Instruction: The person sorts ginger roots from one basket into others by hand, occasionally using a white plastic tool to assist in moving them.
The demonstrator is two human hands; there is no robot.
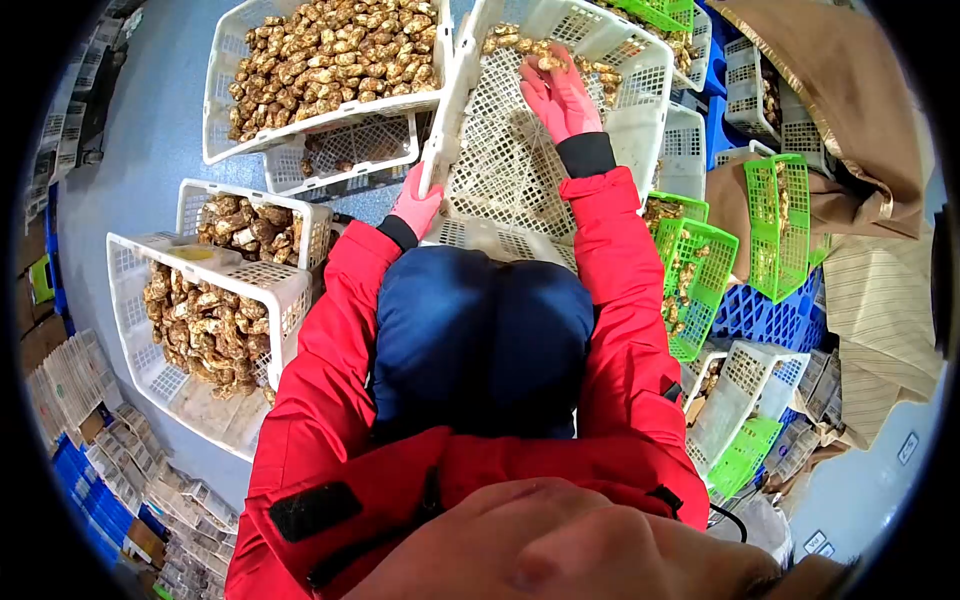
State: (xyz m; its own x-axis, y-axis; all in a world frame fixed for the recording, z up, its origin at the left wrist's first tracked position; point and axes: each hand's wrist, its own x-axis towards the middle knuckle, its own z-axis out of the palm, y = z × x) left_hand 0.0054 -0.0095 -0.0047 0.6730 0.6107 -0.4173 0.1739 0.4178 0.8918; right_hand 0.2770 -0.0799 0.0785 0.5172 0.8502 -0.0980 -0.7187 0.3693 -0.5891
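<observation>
A white plastic crate point(510, 155) with a lattice floor leans in front of my knees. Along its far end lies a row of knobbly brown-and-cream pieces point(605, 75) that look like mushrooms. My right hand point(562, 100), in a pink glove, reaches inside with its fingers curled about one such mushroom point(548, 62) at that far end. My left hand point(416, 203), also pink-gloved, grips the crate's near left rim, thumb side toward the crate. Part of the left fingers is hidden behind the wall.
A white crate heaped with mushrooms point(335, 60) stands at far left, above another crate point(350, 150). Two more filled crates point(205, 320) sit nearer left. Green baskets point(695, 290), a blue pallet point(770, 318) and brown cloth point(830, 80) crowd the right side.
</observation>
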